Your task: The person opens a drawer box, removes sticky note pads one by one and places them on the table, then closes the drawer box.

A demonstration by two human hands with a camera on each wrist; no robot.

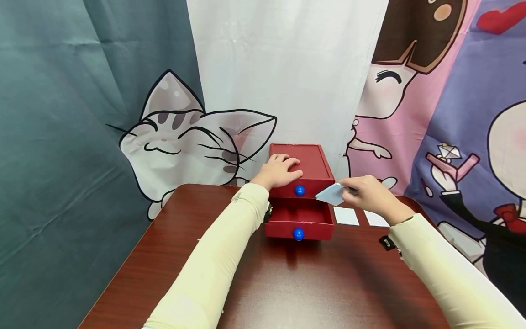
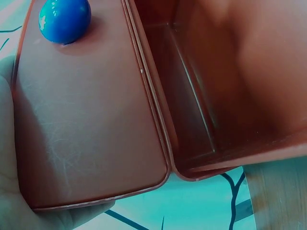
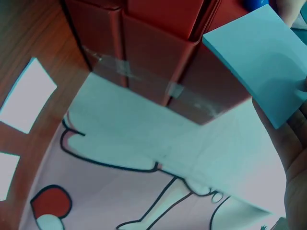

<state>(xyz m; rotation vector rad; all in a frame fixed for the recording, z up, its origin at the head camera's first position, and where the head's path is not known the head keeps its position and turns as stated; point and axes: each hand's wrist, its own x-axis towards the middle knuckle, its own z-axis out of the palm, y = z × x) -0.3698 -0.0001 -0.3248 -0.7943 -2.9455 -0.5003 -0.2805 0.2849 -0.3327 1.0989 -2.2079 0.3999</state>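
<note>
A red drawer cabinet [image 1: 306,157] stands at the back of the table. Its lower drawer [image 1: 298,230], with a blue knob, is pulled out and shows a bare inside; the upper drawer front, with its own blue knob [image 2: 64,20], sits closed. My left hand [image 1: 277,172] rests on the cabinet's top near its left front corner, fingers spread. My right hand [image 1: 370,194] pinches a light blue pad of sticky notes [image 3: 264,62] between thumb and fingers. The pad is held in the air, tilted, beside the cabinet's right front corner.
Two white paper squares, one nearer the cabinet [image 1: 346,216] and one farther right [image 1: 376,219], lie on the brown table [image 1: 287,288]. A printed cloth curtain [image 1: 287,73] hangs right behind the table. Clear tape [image 3: 175,90] runs along the cabinet's side.
</note>
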